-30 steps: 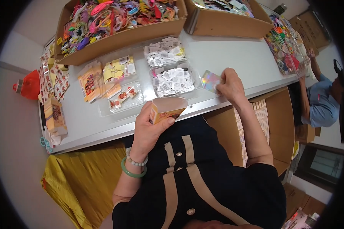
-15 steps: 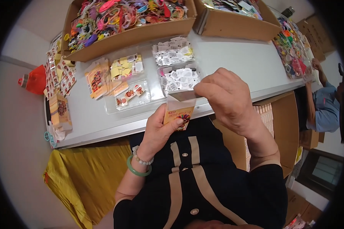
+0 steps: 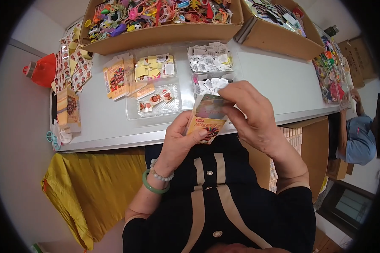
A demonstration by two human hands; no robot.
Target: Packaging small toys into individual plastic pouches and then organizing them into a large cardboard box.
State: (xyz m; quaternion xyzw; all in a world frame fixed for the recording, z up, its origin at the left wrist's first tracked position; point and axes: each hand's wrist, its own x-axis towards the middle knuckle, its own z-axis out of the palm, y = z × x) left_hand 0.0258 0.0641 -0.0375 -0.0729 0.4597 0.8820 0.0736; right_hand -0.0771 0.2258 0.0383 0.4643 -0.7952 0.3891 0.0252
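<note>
My left hand (image 3: 183, 137) grips a small orange printed carton (image 3: 204, 125), thumb across its front. The carton stands tilted, its top end away from me. At that end shows a glossy greenish-grey card (image 3: 210, 106); how deep it sits in the carton I cannot tell. My right hand (image 3: 253, 116) pinches at the card's right edge, fingertips partly hidden. Just beyond the hands lie clear plastic trays: one of white labelled slips (image 3: 212, 85), another of similar slips (image 3: 209, 59), one of yellow pieces (image 3: 150, 69), one with a few picture stickers (image 3: 156, 99).
Flat orange cartons (image 3: 118, 80) lie left of the trays, with a carton stack (image 3: 69, 111) and sticker sheets (image 3: 74, 63) farther left. Big cardboard boxes of trinkets (image 3: 164, 33) and packets (image 3: 278, 38) line the back. A person (image 3: 361, 135) works at far right.
My right hand has lowered and turned at the carton's top. The glossy card now shows there, where a pale flap was visible. My view has shifted slightly.
</note>
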